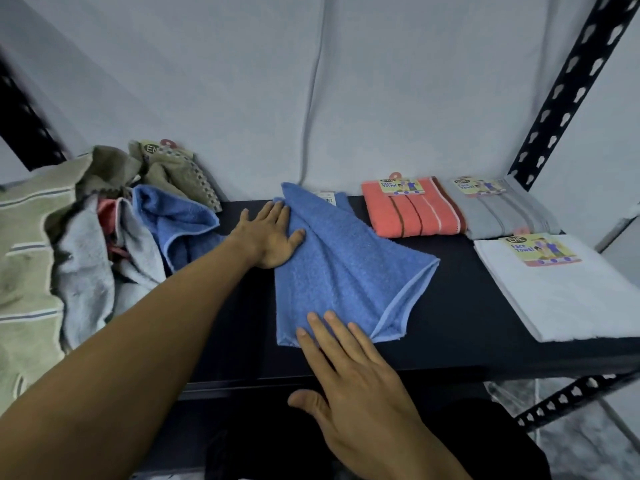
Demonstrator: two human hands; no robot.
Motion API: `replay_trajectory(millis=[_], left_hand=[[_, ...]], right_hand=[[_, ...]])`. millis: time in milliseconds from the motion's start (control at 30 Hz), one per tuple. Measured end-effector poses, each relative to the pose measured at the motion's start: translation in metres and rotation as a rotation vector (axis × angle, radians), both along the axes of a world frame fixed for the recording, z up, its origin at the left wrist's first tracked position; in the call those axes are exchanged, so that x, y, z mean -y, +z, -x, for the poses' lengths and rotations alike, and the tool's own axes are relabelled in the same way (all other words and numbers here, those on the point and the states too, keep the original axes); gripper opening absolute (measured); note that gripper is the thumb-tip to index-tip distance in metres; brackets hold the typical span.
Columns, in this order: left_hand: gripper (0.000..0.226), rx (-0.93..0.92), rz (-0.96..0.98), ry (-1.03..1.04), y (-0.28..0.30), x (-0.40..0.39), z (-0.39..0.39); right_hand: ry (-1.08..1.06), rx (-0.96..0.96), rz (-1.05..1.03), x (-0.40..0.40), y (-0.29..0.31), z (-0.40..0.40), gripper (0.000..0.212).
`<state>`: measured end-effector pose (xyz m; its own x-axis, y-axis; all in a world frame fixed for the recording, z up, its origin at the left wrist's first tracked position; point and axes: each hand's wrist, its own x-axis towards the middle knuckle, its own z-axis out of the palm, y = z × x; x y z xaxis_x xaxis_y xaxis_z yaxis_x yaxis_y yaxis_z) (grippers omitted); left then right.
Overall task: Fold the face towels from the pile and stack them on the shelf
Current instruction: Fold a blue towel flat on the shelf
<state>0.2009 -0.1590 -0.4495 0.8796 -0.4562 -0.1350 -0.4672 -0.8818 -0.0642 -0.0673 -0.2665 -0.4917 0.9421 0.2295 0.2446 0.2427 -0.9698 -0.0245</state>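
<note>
A blue face towel (341,268) lies folded over on the dark shelf (460,323), its layers uneven and its right corner splayed out. My left hand (272,233) lies flat, fingers straight, on the towel's far left edge. My right hand (349,368) rests with straight fingers on the towel's near edge, thumb hanging off the shelf front. A loose pile of unfolded towels (114,233) sits at the left, with blue, grey, pink, olive and striped green pieces. Folded towels lie at the right: coral (412,209), grey (505,213) and white (561,296), each with a paper label.
The shelf belongs to a black slotted metal rack; an upright post (568,88) rises at the right and another (24,116) at the left. A grey cloth backdrop (311,81) hangs behind. Bare shelf surface shows between the blue towel and the folded towels.
</note>
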Motion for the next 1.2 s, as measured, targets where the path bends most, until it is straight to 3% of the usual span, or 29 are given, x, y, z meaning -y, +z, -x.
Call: replay_trajectory(millis=[200, 367, 433, 567, 667, 733, 800, 933, 1067, 1200], left_hand=[[0.080, 0.051, 0.006, -0.015, 0.001, -0.001, 0.004], [0.074, 0.332, -0.159, -0.082, 0.022, 0.001, 0.027], [0.068, 0.373, -0.052, -0.118, 0.031, -0.005, 0.050], [0.054, 0.278, 0.396, -0.181, 0.025, -0.035, 0.115], [0.052, 0.273, 0.469, -0.244, 0.002, -0.061, 0.155], [0.055, 0.243, 0.506, -0.232, -0.009, -0.073, 0.169], [0.056, 0.220, 0.525, -0.201, -0.016, -0.078, 0.177], [0.060, 0.180, 0.582, -0.114, -0.022, -0.077, 0.185], [0.066, 0.140, 0.625, -0.050, -0.022, -0.074, 0.191], [0.072, 0.117, 0.611, -0.031, -0.017, -0.074, 0.193]], right_hand=[[0.007, 0.039, 0.009, 0.002, 0.000, 0.004, 0.071], [0.016, 0.040, 0.000, 0.002, -0.003, 0.004, 0.071], [0.019, 0.055, 0.003, 0.002, -0.003, 0.003, 0.070], [0.046, 0.078, -0.055, 0.004, 0.004, 0.003, 0.067], [0.083, 0.163, -0.455, 0.018, 0.016, 0.001, 0.048], [-0.053, 0.303, -0.607, 0.039, 0.029, -0.004, 0.036], [-0.315, 0.391, -0.628, 0.063, 0.043, -0.015, 0.028], [-0.798, 0.039, -0.542, 0.106, 0.056, -0.050, 0.045], [-0.896, -0.128, -0.558, 0.119, 0.060, -0.070, 0.049], [-0.896, -0.156, -0.610, 0.116, 0.067, -0.072, 0.015]])
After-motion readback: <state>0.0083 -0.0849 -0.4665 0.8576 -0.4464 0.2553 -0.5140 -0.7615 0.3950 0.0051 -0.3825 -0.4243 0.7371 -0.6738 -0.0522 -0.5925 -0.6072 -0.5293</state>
